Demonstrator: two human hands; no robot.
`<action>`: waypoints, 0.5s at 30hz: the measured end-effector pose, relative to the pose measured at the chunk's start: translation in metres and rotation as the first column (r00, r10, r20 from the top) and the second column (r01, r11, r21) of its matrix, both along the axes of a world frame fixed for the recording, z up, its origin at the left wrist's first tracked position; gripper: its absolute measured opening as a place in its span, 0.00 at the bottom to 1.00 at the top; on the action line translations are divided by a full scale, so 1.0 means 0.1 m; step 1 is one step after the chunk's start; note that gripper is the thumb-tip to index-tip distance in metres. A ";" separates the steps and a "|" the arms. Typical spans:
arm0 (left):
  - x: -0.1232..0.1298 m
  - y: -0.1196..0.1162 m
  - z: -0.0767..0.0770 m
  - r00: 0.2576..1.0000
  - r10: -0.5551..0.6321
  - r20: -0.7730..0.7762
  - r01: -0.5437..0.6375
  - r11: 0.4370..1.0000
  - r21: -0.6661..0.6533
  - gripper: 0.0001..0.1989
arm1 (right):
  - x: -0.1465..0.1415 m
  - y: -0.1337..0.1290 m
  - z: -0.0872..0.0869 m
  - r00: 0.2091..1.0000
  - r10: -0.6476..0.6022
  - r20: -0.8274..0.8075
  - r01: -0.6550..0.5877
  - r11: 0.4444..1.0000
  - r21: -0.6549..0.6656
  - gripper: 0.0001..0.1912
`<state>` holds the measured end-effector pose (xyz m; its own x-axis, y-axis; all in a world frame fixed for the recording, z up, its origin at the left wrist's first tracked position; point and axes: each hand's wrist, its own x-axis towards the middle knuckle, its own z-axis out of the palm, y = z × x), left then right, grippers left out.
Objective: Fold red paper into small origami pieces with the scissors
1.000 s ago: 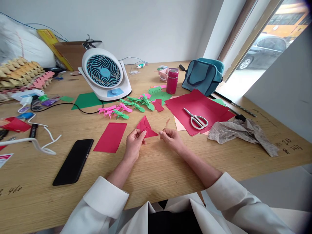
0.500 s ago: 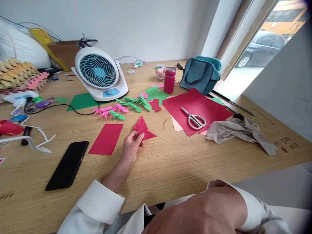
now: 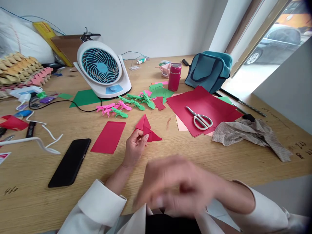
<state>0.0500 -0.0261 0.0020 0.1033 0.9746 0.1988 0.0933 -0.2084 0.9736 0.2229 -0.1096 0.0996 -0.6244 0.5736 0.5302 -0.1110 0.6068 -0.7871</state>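
My left hand pinches a folded red piece of paper between thumb and fingers, just above the table. The paper has pointed, triangular flaps; its lower left part is hidden by my fingers. My right hand is near the table's front edge, close to my body, blurred by motion, so its fingers are unclear. Left of the folded paper lies a red paper rectangle. Beyond it are several pink and green folded paper figures. White-handled scissors rest on a stack of red paper sheets.
A black phone lies at left. Behind stand a white fan, a red flask and a blue bag. A crumpled cloth sits at right, white cables at far left.
My right hand has risen from the bottom edge and come forward over the table's front edge. My left hand still holds the folded paper. The view has shifted slightly.
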 end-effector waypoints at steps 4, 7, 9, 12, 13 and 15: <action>-0.03 -0.03 -0.01 0.999 0.021 -0.035 -0.017 0.996 0.091 0.09 | 0.14 0.45 -0.43 0.830 -0.557 0.020 0.556 0.826 -0.093 0.08; -0.03 -0.06 0.01 0.996 0.024 -0.088 -0.008 0.984 0.179 0.07 | 0.20 0.62 -0.75 0.767 -0.634 0.101 0.641 0.765 -0.068 0.15; -0.03 -0.09 0.04 0.994 -0.002 -0.106 0.028 0.968 0.249 0.03 | 0.22 0.65 -0.85 0.799 -0.589 0.117 0.597 0.801 -0.043 0.13; -0.02 -0.10 0.09 0.987 -0.055 -0.151 0.109 0.920 0.378 0.02 | 0.24 0.64 -0.85 0.833 -0.548 0.081 0.548 0.836 0.016 0.06; -0.02 -0.10 0.10 0.982 -0.076 -0.171 0.143 0.896 0.420 0.02 | 0.25 0.63 -0.84 0.834 -0.549 0.057 0.547 0.836 0.046 0.06; -0.02 -0.09 0.11 0.975 -0.109 -0.193 0.196 0.833 0.518 0.04 | 0.26 0.64 -0.83 0.828 -0.561 0.002 0.557 0.822 0.120 0.06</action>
